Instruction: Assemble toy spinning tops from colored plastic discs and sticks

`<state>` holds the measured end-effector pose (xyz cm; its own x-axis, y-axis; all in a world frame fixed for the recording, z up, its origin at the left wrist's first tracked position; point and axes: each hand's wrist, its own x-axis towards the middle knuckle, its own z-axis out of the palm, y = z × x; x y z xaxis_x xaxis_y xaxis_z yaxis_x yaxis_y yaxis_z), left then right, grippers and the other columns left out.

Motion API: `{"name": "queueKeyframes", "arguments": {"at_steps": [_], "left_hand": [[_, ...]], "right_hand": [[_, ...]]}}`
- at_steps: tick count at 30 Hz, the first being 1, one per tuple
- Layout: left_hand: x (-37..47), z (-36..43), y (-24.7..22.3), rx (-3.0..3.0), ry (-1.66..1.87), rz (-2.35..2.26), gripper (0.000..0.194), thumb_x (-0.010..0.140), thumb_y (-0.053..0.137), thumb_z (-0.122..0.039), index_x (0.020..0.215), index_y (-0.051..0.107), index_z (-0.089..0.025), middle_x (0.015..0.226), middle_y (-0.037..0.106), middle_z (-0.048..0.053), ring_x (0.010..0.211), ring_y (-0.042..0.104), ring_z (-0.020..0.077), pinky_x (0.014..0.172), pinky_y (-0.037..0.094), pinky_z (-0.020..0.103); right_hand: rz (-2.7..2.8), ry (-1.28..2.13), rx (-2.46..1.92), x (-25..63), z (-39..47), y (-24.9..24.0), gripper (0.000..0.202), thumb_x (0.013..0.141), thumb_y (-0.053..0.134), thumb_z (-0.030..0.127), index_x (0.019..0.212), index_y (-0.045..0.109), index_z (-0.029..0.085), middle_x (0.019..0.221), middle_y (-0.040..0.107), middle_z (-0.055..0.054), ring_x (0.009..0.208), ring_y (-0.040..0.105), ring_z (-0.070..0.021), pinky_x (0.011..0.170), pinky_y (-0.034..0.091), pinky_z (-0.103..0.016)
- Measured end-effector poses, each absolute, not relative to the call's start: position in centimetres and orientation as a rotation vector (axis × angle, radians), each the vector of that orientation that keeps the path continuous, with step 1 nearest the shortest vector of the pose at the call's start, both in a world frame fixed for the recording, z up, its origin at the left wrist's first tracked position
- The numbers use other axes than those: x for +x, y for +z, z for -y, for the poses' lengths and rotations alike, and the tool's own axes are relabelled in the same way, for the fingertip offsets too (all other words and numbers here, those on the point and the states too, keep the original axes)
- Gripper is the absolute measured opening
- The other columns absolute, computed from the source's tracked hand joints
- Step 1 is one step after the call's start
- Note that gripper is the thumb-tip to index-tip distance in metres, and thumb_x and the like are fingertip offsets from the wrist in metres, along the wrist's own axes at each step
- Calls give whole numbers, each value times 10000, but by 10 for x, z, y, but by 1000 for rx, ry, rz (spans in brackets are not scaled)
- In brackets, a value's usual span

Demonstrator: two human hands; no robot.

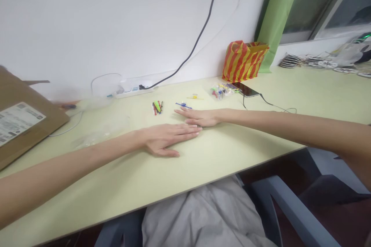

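My left hand (168, 138) lies palm down on the pale yellow table (220, 154), fingers stretched to the right and thumb apart. Its fingertips meet my right hand (203, 117), which is also flat, with its fingers pointing left. Neither hand shows anything in its grasp; what may be under the palms is hidden. Just beyond my right fingertips lies a small blue plastic piece (183, 105). Behind it is a small yellow piece (194, 96). To the left sits a little pile of red, black and green plastic pieces (157, 107).
A clear bag of colourful small parts (222, 91) lies near a phone (245, 89) with a cable. Behind stands a red-and-yellow striped bag (245, 61). A power strip (135, 92) runs along the wall. A cardboard box (26, 115) occupies the left, near clear plastic wrapping (98, 134).
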<state>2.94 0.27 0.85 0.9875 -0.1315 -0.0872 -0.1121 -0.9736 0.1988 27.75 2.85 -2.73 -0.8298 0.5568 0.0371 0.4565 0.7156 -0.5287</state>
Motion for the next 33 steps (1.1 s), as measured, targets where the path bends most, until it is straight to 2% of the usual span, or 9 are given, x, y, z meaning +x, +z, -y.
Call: {"name": "queueKeyframes", "arguments": {"at_steps": [7,14,17,19,21,24,26,29,33], "left_hand": [[31,-3,14,2985,-152,244,828,962,475,-400,1631,47,-165,1681,109,106,1546,169,291,1279,163,454],[30,-5,12,3046,-173,230,818,969,450,-419,1631,42,-168,1678,131,102,1546,182,272,1278,167,443],[28,-8,10,3111,-124,235,818,970,449,-442,1631,56,-164,1672,164,116,1545,193,270,1278,147,452],[24,-9,12,3175,-50,272,803,966,460,-479,1631,102,-205,1669,185,114,1540,212,287,1274,128,478],[18,-8,17,3241,90,297,765,965,460,-521,1621,169,-256,1663,216,113,1525,256,308,1263,150,501],[5,-1,30,3319,487,128,710,992,399,-561,1609,196,-275,1641,288,132,1486,348,314,1226,258,510],[-6,7,37,3310,846,-117,682,1009,350,-575,1606,191,-285,1611,354,133,1454,400,305,1185,333,512],[-26,17,36,3207,1232,-363,618,1024,313,-556,1586,243,-308,1539,449,125,1392,465,308,1100,430,514],[-48,20,18,3254,1105,-495,582,1037,316,-502,1582,225,-319,1503,480,138,1339,507,313,1068,441,512]], "right_hand": [[2639,919,-701,277,-18,-25,776,1033,254,628,1634,23,196,1694,24,-34,1564,39,-200,1282,36,-413],[2514,1129,-592,268,-13,-25,819,1022,305,644,1628,-45,219,1687,121,-76,1553,141,-192,1274,95,-413],[2485,1153,-590,267,-12,-17,797,1029,315,626,1629,-25,225,1681,153,-100,1538,207,-208,1257,153,-417],[2452,1080,-614,271,-12,-6,731,1040,324,597,1628,85,234,1657,254,-108,1503,300,-226,1232,211,-422],[2430,928,-667,278,-11,10,619,1045,343,569,1568,311,239,1588,402,-101,1436,404,-247,1186,282,-423],[2468,618,-831,292,-1,29,501,1048,335,551,1291,600,202,1355,607,-113,1216,562,-269,1036,401,-414],[2529,388,-970,300,12,32,510,1051,299,553,1138,633,178,1163,652,-124,1011,606,-260,888,436,-395],[2653,125,-1118,305,33,18,498,1043,291,576,1058,590,178,1006,631,-112,832,586,-242,720,393,-351],[2763,1,-1155,304,42,-9,461,1044,283,581,998,534,197,937,618,-102,768,575,-230,629,308,-322]]}}
